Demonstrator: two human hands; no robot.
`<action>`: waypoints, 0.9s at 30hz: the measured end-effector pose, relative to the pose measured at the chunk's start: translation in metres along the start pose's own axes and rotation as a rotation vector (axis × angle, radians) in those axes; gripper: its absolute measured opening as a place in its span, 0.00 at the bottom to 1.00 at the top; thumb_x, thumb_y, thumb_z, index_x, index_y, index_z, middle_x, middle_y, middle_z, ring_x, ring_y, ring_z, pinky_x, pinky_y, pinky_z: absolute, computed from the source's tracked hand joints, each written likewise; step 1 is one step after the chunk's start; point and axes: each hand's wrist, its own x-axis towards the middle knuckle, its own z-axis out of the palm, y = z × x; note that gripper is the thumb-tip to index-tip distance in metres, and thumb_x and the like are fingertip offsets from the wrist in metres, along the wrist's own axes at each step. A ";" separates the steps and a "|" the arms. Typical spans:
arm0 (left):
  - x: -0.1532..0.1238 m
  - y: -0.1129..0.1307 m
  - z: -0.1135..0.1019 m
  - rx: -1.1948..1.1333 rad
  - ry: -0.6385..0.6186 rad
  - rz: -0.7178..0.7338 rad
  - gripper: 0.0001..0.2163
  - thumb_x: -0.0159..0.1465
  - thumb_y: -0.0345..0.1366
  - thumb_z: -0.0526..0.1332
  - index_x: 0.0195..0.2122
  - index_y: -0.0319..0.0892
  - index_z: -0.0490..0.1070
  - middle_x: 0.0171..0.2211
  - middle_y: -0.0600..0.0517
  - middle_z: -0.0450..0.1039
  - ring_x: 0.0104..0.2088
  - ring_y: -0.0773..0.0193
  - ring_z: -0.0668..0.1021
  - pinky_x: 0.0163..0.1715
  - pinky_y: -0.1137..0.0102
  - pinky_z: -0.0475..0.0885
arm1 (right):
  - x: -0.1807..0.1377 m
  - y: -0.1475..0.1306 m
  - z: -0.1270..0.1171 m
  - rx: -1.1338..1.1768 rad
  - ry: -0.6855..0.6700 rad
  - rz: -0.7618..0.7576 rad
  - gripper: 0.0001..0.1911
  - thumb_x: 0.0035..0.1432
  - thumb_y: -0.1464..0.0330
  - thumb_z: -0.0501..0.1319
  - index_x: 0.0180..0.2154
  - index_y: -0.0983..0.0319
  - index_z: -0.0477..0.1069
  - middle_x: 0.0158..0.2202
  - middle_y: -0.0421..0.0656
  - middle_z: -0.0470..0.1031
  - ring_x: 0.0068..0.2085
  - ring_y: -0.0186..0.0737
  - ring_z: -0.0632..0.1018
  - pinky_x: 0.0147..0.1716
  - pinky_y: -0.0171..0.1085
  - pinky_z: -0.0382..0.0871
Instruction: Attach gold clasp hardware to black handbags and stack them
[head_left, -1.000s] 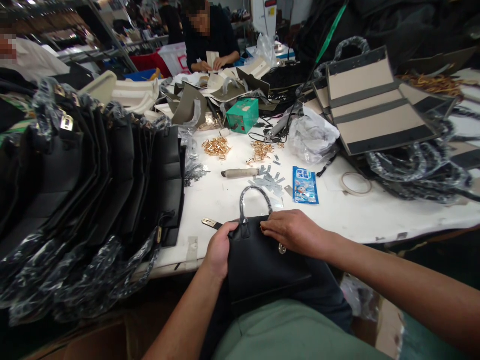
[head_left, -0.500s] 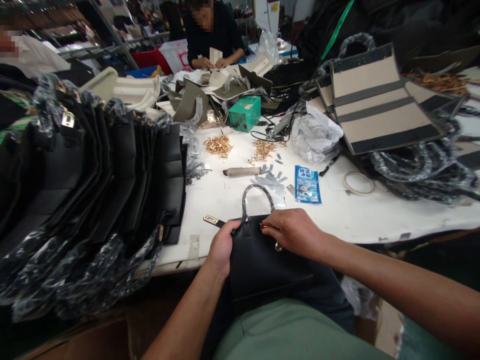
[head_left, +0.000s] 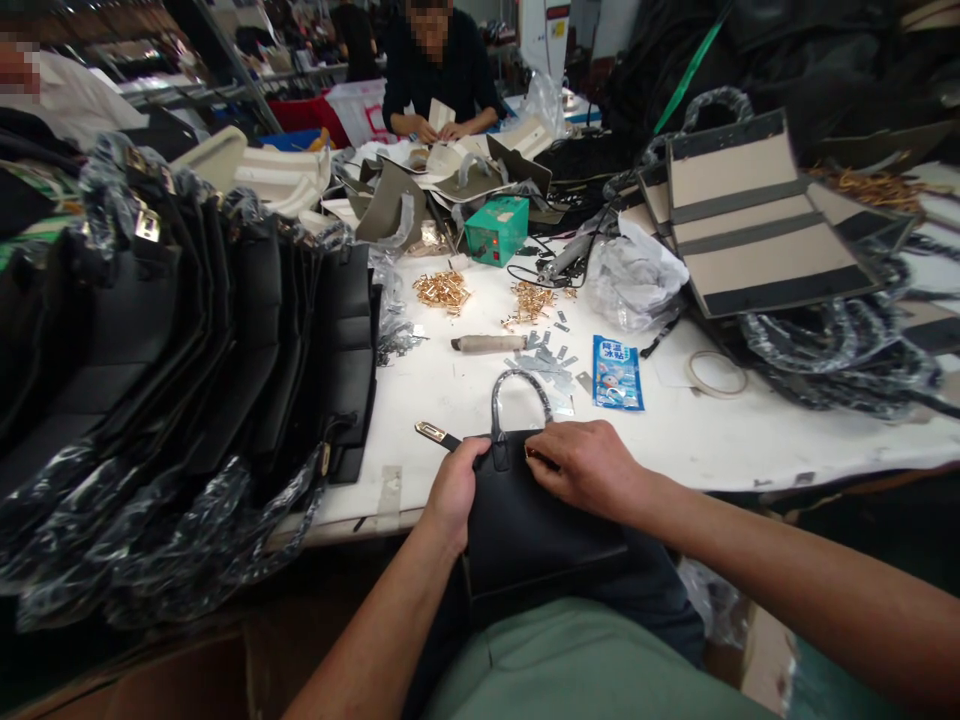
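A black handbag [head_left: 536, 535] rests on my lap against the table edge, its plastic-wrapped handle [head_left: 523, 376] standing up. My left hand [head_left: 454, 495] grips the bag's upper left corner, thumb on the front by the handle base. Past that hand sticks out a black strap with a gold slotted plate [head_left: 433, 431]. At the bag's top, right of the handle base, my right hand [head_left: 581, 462] has its fingers closed on a small gold metal fitting [head_left: 529, 453]. The fingers hide most of this fitting.
Black bags [head_left: 225, 340] stand packed on the left. Gold fittings [head_left: 442, 291], metal plates [head_left: 551, 360], a wrapped knife-like tool [head_left: 489, 344], a blue packet [head_left: 617, 373] and a green box [head_left: 496, 231] lie ahead. Bag panels [head_left: 765, 220] are stacked right. A co-worker [head_left: 442, 75] sits opposite.
My right fingers have shifted slightly at the gold fitting, and a round metal piece below that hand is no longer visible. The view has moved slightly; my left hand keeps its grip.
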 end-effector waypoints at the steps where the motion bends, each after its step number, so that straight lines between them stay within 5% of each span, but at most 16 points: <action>1: 0.000 0.000 -0.001 0.000 -0.004 0.000 0.11 0.54 0.35 0.63 0.36 0.36 0.79 0.25 0.49 0.80 0.24 0.57 0.81 0.28 0.66 0.77 | 0.000 0.001 0.000 0.020 0.007 0.006 0.08 0.64 0.67 0.56 0.35 0.58 0.73 0.30 0.40 0.76 0.33 0.37 0.76 0.31 0.35 0.57; 7: 0.000 -0.002 -0.006 -0.027 -0.013 -0.005 0.10 0.54 0.35 0.63 0.34 0.35 0.79 0.23 0.49 0.80 0.24 0.56 0.81 0.28 0.66 0.77 | -0.007 0.007 -0.001 0.166 0.027 -0.024 0.08 0.65 0.67 0.57 0.43 0.59 0.73 0.33 0.41 0.77 0.33 0.37 0.75 0.33 0.35 0.62; 16: 0.002 0.004 -0.012 -0.072 -0.146 -0.151 0.13 0.55 0.33 0.60 0.38 0.32 0.79 0.27 0.44 0.81 0.27 0.54 0.82 0.30 0.63 0.79 | -0.022 0.012 0.011 0.510 0.245 0.005 0.08 0.65 0.66 0.59 0.45 0.59 0.73 0.37 0.45 0.79 0.37 0.38 0.78 0.40 0.36 0.70; 27: 0.001 0.004 -0.004 -0.060 -0.136 -0.048 0.17 0.56 0.31 0.60 0.46 0.36 0.77 0.29 0.49 0.82 0.28 0.56 0.83 0.33 0.65 0.79 | -0.022 0.028 0.009 0.718 0.179 0.082 0.09 0.64 0.65 0.61 0.44 0.59 0.75 0.39 0.43 0.79 0.38 0.37 0.79 0.40 0.34 0.72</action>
